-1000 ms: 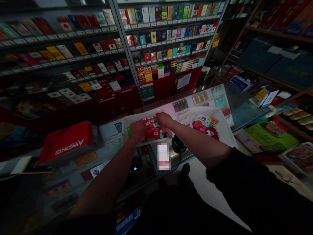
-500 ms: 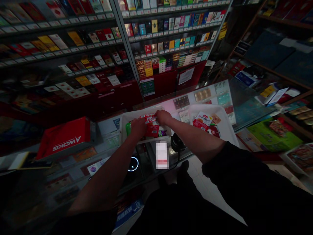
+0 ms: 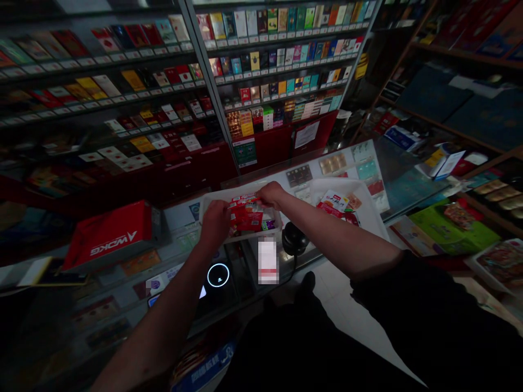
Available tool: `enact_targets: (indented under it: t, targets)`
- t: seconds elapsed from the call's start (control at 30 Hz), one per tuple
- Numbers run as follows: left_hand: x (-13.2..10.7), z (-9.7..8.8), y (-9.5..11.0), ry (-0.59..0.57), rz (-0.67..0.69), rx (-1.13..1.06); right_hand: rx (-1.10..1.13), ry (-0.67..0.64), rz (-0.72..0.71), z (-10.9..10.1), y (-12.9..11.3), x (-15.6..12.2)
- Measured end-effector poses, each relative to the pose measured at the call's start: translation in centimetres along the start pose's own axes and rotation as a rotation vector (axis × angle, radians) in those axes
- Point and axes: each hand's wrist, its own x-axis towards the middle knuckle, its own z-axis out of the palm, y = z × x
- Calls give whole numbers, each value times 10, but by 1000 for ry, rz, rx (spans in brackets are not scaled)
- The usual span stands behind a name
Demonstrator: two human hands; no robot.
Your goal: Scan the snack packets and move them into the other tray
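Observation:
A red-and-white snack packet (image 3: pixel 243 200) is stretched between my two hands above the left white bin (image 3: pixel 261 187). My left hand (image 3: pixel 216 219) is closed at the packet's left end, over the bin's left side. At the other end, the fingers of my right hand (image 3: pixel 270 195) are closed on it; the fingertips are partly hidden. Below the packet, red snack packets (image 3: pixel 250 221) and a small purple packet (image 3: pixel 268 224) lie in the bin.
A second white bin (image 3: pixel 373 215) with several packets stands to the right. Near the counter's front edge are a black rounded device (image 3: pixel 295 238) and a lit ring (image 3: pixel 218 275). A red box (image 3: pixel 110 234) sits at left. Shelves of cigarette packs (image 3: pixel 261 60) rise behind.
My left hand has moved left and up to the packet's left end, and the packet now shows between both hands. The view has shifted slightly.

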Motion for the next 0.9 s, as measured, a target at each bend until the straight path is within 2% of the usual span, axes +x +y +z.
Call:
enact_targets:
  t: [0.07,0.17,0.27,0.37,0.53,0.63,0.8,0.9]
  targets:
    - [-7,-17,0,89,-134,-184,89,-42,36,-1,-11,-14]
    - [-14,-32,-1,139,-368,-604,239,-99,12,-7,-25,-37]
    - [-17,-36,2,121,-482,-1054,302,-125,-14,-19,-32,-58]
    - [-17,-36,9,41,-543,-1299,315,-118,-52,-36,-31,-75]
    - [-12,-35,33,-68,-538,-1424,320,-26,-125,-70,-23,-95]
    - [-7,-29,51,-105,-509,-1388,291,44,-178,-92,-14,-103]
    - [-2,-11,85,-64,-432,-1211,35,218,-359,-130,9,-107]
    - [-2,-3,103,-28,-371,-1142,-5,248,-361,-148,17,-109]
